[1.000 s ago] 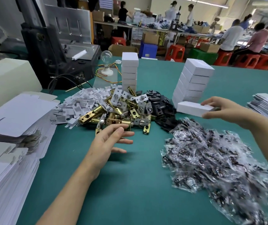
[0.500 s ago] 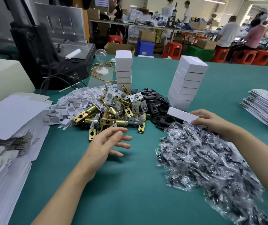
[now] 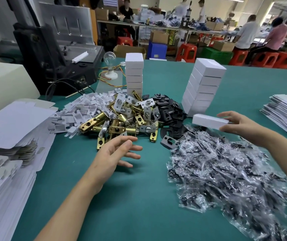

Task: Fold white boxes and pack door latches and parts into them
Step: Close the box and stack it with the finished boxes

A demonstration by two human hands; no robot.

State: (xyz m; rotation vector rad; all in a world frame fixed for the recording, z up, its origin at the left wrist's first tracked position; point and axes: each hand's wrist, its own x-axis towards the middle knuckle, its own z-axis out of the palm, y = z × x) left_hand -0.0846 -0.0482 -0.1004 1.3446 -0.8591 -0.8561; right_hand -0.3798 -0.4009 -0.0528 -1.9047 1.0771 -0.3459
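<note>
The right hand (image 3: 240, 125) grips a closed white box (image 3: 208, 121) by its end, as it did 1 second ago. The box is low beside the foot of the right stack (image 3: 205, 87), not yet set down. The left hand (image 3: 111, 153), fingers spread and empty, still hovers just short of the brass latches (image 3: 115, 124). This box looks finished, so a new latch pickup is probably next.

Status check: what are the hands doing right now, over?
Right hand holds closed white box beside right stack. Left hand open, empty, near latch pile. Nothing blocking.
</note>
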